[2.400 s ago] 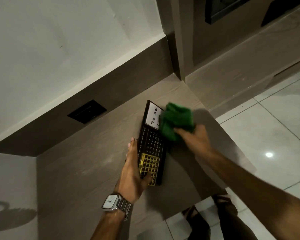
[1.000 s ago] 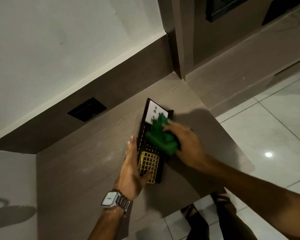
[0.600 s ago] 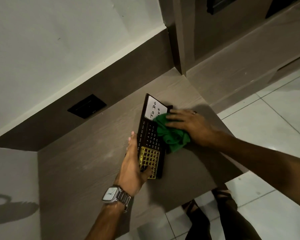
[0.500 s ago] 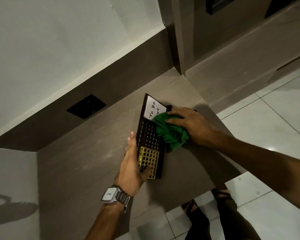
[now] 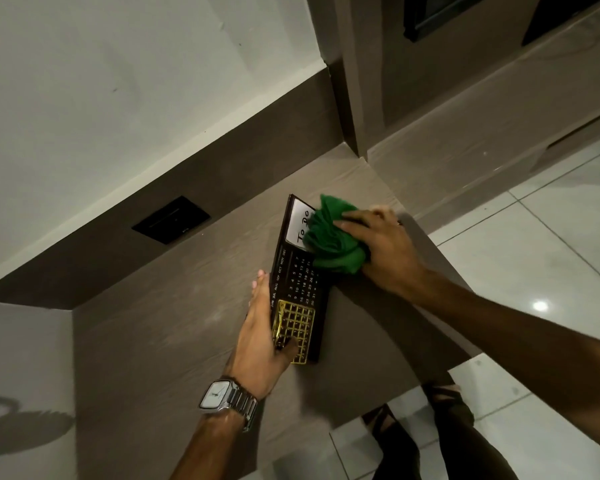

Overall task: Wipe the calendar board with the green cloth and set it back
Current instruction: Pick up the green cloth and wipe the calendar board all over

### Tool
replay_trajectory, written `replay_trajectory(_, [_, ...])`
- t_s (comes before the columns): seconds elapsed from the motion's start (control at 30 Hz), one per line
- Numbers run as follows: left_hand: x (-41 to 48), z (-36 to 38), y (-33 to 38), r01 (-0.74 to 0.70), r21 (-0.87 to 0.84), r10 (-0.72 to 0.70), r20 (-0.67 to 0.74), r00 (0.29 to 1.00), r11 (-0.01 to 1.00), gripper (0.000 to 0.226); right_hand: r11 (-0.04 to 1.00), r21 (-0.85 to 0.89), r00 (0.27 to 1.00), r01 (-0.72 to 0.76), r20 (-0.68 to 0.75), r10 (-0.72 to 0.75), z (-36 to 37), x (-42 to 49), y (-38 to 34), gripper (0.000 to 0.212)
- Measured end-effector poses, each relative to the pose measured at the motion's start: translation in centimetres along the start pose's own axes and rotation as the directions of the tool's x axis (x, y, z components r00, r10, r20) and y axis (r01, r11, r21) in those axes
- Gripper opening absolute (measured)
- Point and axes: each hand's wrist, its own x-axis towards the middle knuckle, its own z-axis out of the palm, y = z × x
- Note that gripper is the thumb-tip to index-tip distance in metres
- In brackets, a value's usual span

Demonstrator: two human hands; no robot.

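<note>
Calendar board (image 5: 300,278) is laid flat on the brown wooden counter (image 5: 174,327), long axis running from 12 to 6 o'clock, slightly tilted. It is steadied by the left hand (image 5: 262,344) at its 7 o'clock corner: fingers laid along the left edge, thumb pressed on the gold grid, so the board is gripped at that edge. A silver watch (image 5: 222,398) is worn on that wrist. Green cloth (image 5: 333,237), bunched, is pressed onto the board's upper part, at 1 o'clock from board centre, partly covering the white "To Do" panel (image 5: 298,225). The cloth is held down under the right hand (image 5: 381,251), fingers curled over it. A black wall plate (image 5: 171,220) is seen at 10 o'clock, well apart.
</note>
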Motion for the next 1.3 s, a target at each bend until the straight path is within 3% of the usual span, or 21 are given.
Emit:
replay_trajectory(0.03, [0.0, 0.0, -0.1, 0.008, 0.002, -0.008, 0.003, 1.000, 1.000, 0.130, 1.000, 0.001, 0.999, 0.027, -0.024, -0.027, 0.6, -0.6, -0.6, 0.058])
replay_trajectory(0.1, [0.1, 0.1, -0.3, 0.030, -0.011, -0.030, 0.016, 0.999, 0.999, 0.129, 0.972, 0.022, 0.972, 0.236, -0.009, -0.236, 2.6, -3.7, -2.5, 0.053])
replay_trajectory(0.17, [0.3, 0.1, -0.4, 0.038, -0.025, -0.038, 0.034, 0.999, 0.999, 0.131, 0.887, 0.058, 0.882, 0.458, 0.090, -0.462, 3.9, -7.6, -3.8, 0.050])
replay_trajectory(0.23, [0.3, 0.2, -0.4, 0.014, -0.034, -0.013, 0.024, 1.000, 0.999, 0.131, 0.822, 0.044, 0.807, 0.567, 0.169, -0.566, 3.6, -9.1, -3.7, 0.052])
replay_trajectory(0.3, [0.2, 0.3, -0.6, -0.008, -0.011, 0.008, -0.004, 1.000, 1.000, 0.129, 0.835, -0.065, 0.836, 0.546, 0.110, -0.538, 3.0, -7.6, -2.5, 0.051])
replay_trajectory(0.37, [0.2, 0.4, -0.9, -0.023, 0.017, 0.024, -0.029, 0.999, 1.000, 0.131, 0.923, -0.175, 0.933, 0.344, -0.046, -0.356, 1.6, -4.1, -0.7, 0.052])
replay_trajectory(0.43, [0.1, 0.5, -1.0, -0.038, 0.033, 0.039, -0.047, 0.998, 0.999, 0.136, 0.957, -0.234, 0.968, 0.174, -0.137, -0.209, 0.4, -1.1, 1.0, 0.054])
replay_trajectory(0.47, [0.2, 0.5, -1.0, -0.039, 0.039, 0.041, -0.050, 0.998, 0.998, 0.137, 0.959, -0.234, 0.971, 0.158, -0.138, -0.193, 0.6, -0.6, 1.0, 0.055])
replay_trajectory(0.53, [0.2, 0.5, -0.9, -0.040, 0.042, 0.042, -0.049, 0.998, 0.998, 0.137, 0.946, -0.197, 0.954, 0.258, -0.102, -0.281, 2.6, -2.3, -0.5, 0.059])
replay_trajectory(0.63, [0.2, 0.4, -0.8, -0.043, 0.035, 0.044, -0.029, 0.999, 0.998, 0.132, 0.832, -0.155, 0.845, 0.532, 0.031, -0.535, 7.0, -8.5, -3.8, 0.056])
replay_trajectory(0.7, [0.2, 0.3, -0.6, -0.044, 0.013, 0.044, -0.016, 0.999, 0.999, 0.129, 0.793, -0.127, 0.804, 0.595, 0.080, -0.590, 7.6, -10.1, -3.9, 0.049])
replay_trajectory(0.77, [0.2, 0.3, -0.5, -0.057, 0.023, 0.058, -0.024, 0.998, 0.998, 0.124, 0.831, -0.163, 0.846, 0.532, 0.058, -0.530, 6.2, -7.7, -2.7, 0.048])
replay_trajectory(0.87, [0.2, 0.3, -0.6, -0.071, 0.049, 0.073, -0.031, 0.997, 0.996, 0.121, 0.915, -0.269, 0.951, 0.300, 0.014, -0.308, 2.9, -1.9, -0.2, 0.052])
replay_trajectory(0.97, [0.2, 0.4, -0.8, -0.052, 0.056, 0.053, -0.023, 0.998, 0.997, 0.121, 0.938, -0.314, 0.988, 0.150, 0.009, -0.155, 1.5, 0.7, 0.2, 0.055])
replay_trajectory(1.07, [0.3, 0.5, -0.9, -0.041, 0.050, 0.042, -0.020, 0.999, 0.998, 0.121, 0.947, -0.212, 0.971, 0.240, 0.060, -0.233, 3.8, -2.8, -3.3, 0.054])
replay_trajectory(1.2, [0.5, 0.6, -1.0, -0.038, 0.045, 0.038, 0.000, 0.999, 0.998, 0.126, 0.867, -0.022, 0.858, 0.499, 0.154, -0.490, 6.4, -9.6, -5.6, 0.039])
replay_trajectory(1.3, [0.5, 0.5, -0.9, -0.038, 0.051, 0.039, -0.010, 0.999, 0.998, 0.125, 0.904, -0.091, 0.908, 0.419, 0.080, -0.412, 4.6, -5.5, -2.9, 0.023])
